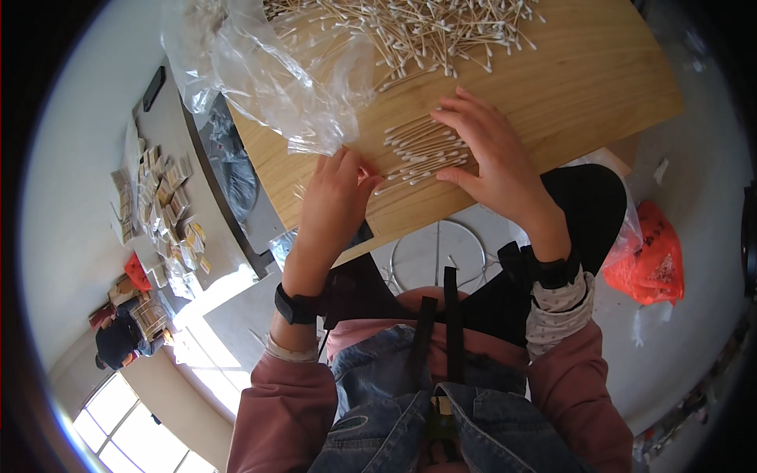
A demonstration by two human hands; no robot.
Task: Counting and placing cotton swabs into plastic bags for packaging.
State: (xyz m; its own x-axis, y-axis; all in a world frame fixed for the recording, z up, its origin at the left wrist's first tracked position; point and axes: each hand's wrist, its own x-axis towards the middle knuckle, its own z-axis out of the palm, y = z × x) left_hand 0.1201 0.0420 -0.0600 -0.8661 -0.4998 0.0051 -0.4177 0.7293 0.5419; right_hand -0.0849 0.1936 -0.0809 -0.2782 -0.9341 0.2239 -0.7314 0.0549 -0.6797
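Denim clothing (386,426) sits between outstretched arms (292,386), right fingers (464,122) parted around cotton swabs (422,138), left fingers (334,167) curled, grip unclear.

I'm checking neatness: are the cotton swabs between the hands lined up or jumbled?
Roughly lined up: the cotton swabs lie side by side between the left hand and right hand, sticks nearly parallel.

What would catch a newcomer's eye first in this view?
Probably the big, loose heap of white-tipped swabs across the far part of the wooden table, with a crumpled clear plastic bag to its left. Nearer the person, a smaller, neater group of swabs lies between the left hand and the right hand. Off to the right, beyond the table, a bright orange-red bag stands out.
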